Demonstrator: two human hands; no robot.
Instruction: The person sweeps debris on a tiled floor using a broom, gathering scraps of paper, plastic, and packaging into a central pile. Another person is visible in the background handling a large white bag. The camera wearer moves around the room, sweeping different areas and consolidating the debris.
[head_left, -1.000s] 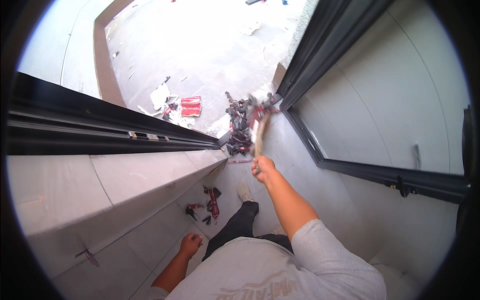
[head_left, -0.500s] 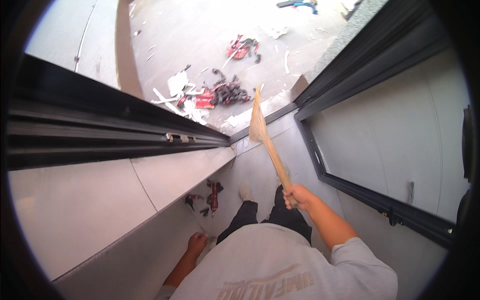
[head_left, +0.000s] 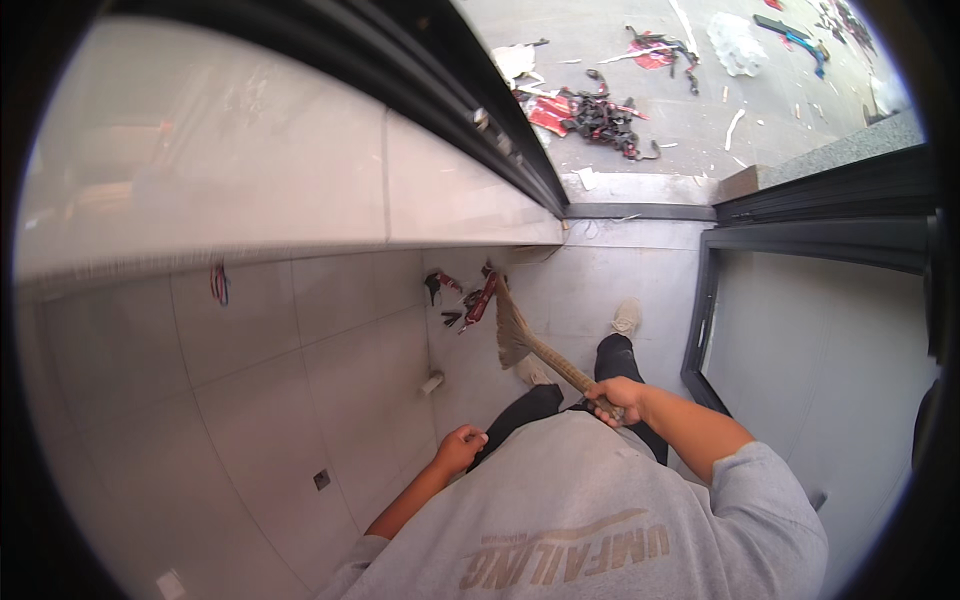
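Note:
My right hand [head_left: 617, 400] is wrapped around the handle of a straw broom [head_left: 515, 335], in front of my body. The broom's flared head slants away to the left, beside my left shoe. Its far tip meets or overlaps a small pile of red and black scraps [head_left: 481, 300] on the tiled floor by the wall corner; whether it touches them I cannot tell. Beside my left thigh hangs my left hand [head_left: 462, 447], its fingers loosely curled with nothing visible in them.
Past the dark door sill [head_left: 640, 212] lies a larger heap of black and red scraps [head_left: 605, 118] with white pieces around it. A black-framed door panel [head_left: 800, 330] stands at the right. A pale ledge [head_left: 300, 160] runs along the left. A small white cylinder [head_left: 432, 382] protrudes near the wall's base.
The broom has swung from the door sill back inside, to the left, towards the scraps by the wall. My view has turned left, and my left hand has come forward.

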